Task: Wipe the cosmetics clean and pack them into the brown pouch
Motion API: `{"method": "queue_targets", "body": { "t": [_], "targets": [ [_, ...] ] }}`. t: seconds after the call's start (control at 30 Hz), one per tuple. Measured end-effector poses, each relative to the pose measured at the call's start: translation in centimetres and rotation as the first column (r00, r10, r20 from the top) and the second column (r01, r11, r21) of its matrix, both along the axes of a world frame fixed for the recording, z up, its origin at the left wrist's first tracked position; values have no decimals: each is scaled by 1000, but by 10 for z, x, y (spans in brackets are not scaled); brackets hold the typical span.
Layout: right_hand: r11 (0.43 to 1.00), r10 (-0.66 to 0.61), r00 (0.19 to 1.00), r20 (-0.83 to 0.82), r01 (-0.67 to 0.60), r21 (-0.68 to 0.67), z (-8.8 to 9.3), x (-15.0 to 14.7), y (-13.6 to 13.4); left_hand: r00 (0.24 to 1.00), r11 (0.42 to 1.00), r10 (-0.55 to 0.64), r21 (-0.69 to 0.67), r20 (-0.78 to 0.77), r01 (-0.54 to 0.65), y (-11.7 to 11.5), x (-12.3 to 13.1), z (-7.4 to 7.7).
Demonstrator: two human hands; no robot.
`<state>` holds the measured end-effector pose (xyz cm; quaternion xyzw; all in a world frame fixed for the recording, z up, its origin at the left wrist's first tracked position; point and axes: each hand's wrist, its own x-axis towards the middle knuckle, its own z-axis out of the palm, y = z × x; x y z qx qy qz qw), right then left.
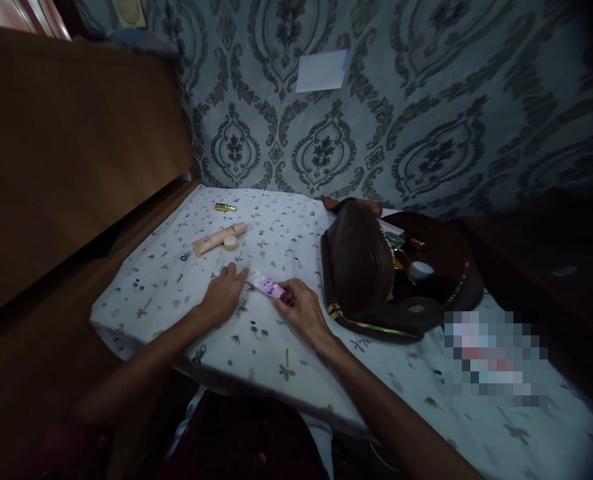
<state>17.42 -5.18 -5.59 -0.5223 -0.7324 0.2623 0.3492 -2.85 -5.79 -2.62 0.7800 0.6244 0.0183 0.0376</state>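
My right hand (304, 310) pinches the near right end of a small, slim pink-and-white packet or tube (269, 285) with purple print, held low over the patterned white cloth (256, 347). My left hand (222, 293) rests palm down by its other end. The left fingers are loosely bent and apart, and one digit reaches the packet's tip; nothing shows in its grasp. Beyond the left hand lie a beige squeeze tube (211, 241) and a small round cream-coloured item (230, 243) against it. Farther back is a small gold tube (225, 207).
At right stands an unzipped dark brown bag (356, 267), with a white-capped container (420, 270) and other small items inside. A blurred-out patch (496, 360) covers something right of it. A wooden cabinet (76, 133) borders the left; patterned wallpaper (321, 147) rises behind.
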Motion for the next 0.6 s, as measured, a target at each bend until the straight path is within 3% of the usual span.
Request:
{"method": "queue_targets", "body": {
  "t": [0.13, 0.23, 0.3, 0.37, 0.47, 0.6],
  "targets": [
    [995, -18, 989, -150, 4, -96, 3, -1, 0, 991, 998, 7, 57, 136, -15, -1, -8, 1],
    [969, -58, 938, -342, -30, -246, 6, -2, 0, 944, 961, -210, 234, 256, 150, -14, 8, -7],
    [943, -72, 883, -464, -92, -321, 8, -3, -1, 890, 885, -389, 365, 239, 289, -21, 21, -14],
    [919, -77, 821, -565, -161, -360, 10, -4, -2, 855, 816, -484, 450, 185, 364, -22, 29, -22],
    [893, -94, 755, -649, -224, -390, 11, -5, -5, 875, 792, -465, 505, 133, 344, -11, 23, -27],
    [882, -96, 727, -680, -254, -396, 14, -5, -7, 924, 852, -327, 485, 198, 198, 7, -4, -20]
  ]
}}
